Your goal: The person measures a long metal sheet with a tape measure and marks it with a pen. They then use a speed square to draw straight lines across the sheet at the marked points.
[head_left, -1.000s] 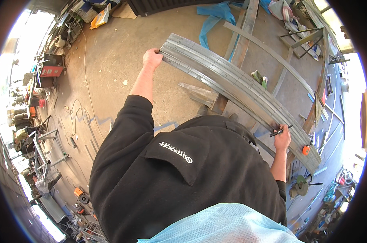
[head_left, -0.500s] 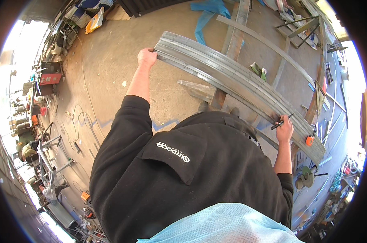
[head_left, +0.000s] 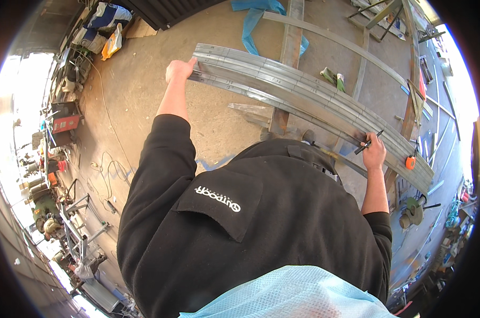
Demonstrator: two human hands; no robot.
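Several long silver metal profiles [head_left: 282, 87] lie side by side in front of me, slanting from far left to near right. Small dark marks and lines show on their faces. At their left end, my left hand [head_left: 178, 71] is closed against the edge, its thumb on the end and its other fingers partly hidden. My right hand [head_left: 375, 151] rests at the near edge close to the right end. A black marker pen [head_left: 368, 142] is held in its fingers. Right of that hand, an orange tape measure [head_left: 410, 162] sits on the profiles.
Rusty steel beams [head_left: 291, 40] run under the profiles. A green-and-white object [head_left: 333, 79] lies beyond them, near a blue sheet [head_left: 249, 34]. A disc-shaped tool [head_left: 411, 213] stands at right. Cables [head_left: 110, 172] trail over the floor at left, beside a red machine [head_left: 65, 124].
In the picture, the profiles' left end and my left hand have shifted left. My right hand keeps the pen and stays near the right end; the view has turned slightly.
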